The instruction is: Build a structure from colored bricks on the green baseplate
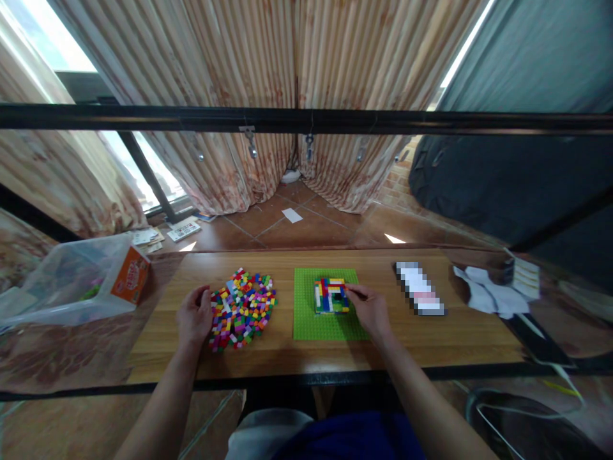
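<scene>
A loose pile of small multicoloured toy bricks (246,310) lies spread over the left half of the wooden table. At its left edge rests my left hand (194,313), with fingers curled inward; whatever may be in them is hidden. Right of the pile, a green baseplate (306,326) lies flat, bearing a low, roughly square brick structure (325,297) in red, white, blue, yellow and green, with an opening toward its right side. My right hand (372,313) reaches in from the right, thumb and fingertips pinched at the structure's right upper edge. Anything between them is too small to name.
A blurred-out phone-like object (420,289) lies right of the baseplate. Crumpled white paper (488,292) and a dark device with a cable (541,338) are at the right end. A clear plastic bin (71,275) stands left. A black bar (306,120) crosses beyond the table.
</scene>
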{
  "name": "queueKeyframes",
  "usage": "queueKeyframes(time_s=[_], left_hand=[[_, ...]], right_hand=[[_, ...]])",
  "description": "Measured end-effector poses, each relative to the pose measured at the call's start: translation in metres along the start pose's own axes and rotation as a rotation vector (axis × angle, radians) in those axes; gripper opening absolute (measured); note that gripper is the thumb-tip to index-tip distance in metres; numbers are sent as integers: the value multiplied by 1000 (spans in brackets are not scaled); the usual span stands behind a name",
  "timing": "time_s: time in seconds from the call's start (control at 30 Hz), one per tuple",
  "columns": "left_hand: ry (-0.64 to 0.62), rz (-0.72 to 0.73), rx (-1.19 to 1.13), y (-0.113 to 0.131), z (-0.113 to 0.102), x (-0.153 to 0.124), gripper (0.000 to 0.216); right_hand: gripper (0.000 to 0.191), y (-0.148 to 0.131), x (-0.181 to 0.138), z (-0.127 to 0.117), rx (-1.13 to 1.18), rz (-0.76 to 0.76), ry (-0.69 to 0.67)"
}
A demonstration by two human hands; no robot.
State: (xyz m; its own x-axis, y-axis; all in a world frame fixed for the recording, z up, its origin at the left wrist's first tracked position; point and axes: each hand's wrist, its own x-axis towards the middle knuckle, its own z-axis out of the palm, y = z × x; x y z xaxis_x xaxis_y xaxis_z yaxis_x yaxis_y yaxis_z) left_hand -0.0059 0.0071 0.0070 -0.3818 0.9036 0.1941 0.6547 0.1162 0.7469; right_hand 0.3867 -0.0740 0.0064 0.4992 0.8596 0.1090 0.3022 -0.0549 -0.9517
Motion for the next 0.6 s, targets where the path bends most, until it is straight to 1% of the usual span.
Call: queueKeyframes(time_s=[0.3, 0.47, 0.6], left_hand=[[-14, -30, -13, -2, 2, 0, 39], [-10, -10, -20, -7, 4, 1, 40], [-14, 0, -18, -5, 2, 0, 39]], right_hand=[[29, -5, 4, 1, 0, 13, -22], [30, -7, 4, -1, -33, 22, -20], [31, -6, 2, -1, -14, 27, -27]])
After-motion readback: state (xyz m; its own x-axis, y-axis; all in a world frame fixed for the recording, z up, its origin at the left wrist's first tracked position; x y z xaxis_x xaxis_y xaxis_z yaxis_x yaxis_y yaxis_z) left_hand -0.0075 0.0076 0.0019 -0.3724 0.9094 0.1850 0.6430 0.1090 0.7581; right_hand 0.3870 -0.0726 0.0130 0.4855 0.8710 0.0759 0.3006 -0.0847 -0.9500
